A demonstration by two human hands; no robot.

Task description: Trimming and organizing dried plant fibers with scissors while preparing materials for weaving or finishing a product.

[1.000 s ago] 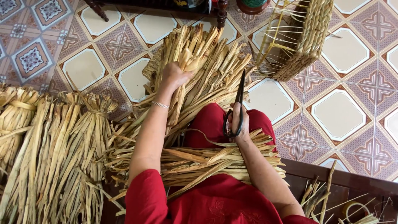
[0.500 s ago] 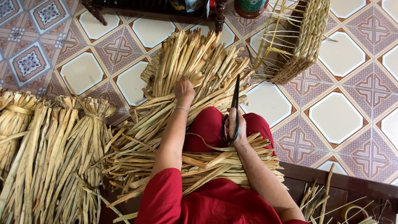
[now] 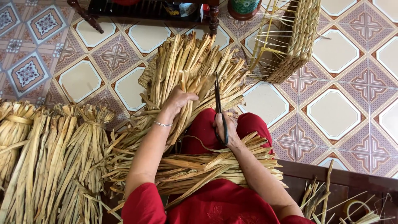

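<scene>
My left hand (image 3: 179, 101) grips a bunch of dried straw-coloured fibre strips (image 3: 188, 72) that fan out over the tiled floor in front of my knees. My right hand (image 3: 226, 130) is closed around the handles of black scissors (image 3: 219, 103), whose blades point up beside the gripped bunch. More strips (image 3: 215, 164) lie crosswise over my lap, on red trousers. A thin bracelet sits on my left wrist.
Tied bundles of the same fibre (image 3: 54, 157) lie at my left. A half-woven basket (image 3: 296, 39) with loose stakes stands at the upper right. Dark wooden furniture legs (image 3: 213, 18) and a green pot (image 3: 244, 8) are at the top. A dark wooden edge (image 3: 340, 178) runs lower right.
My left hand has pulled back toward me along the fibre bunch and closed on it. The scissors have stayed beside it in my right hand.
</scene>
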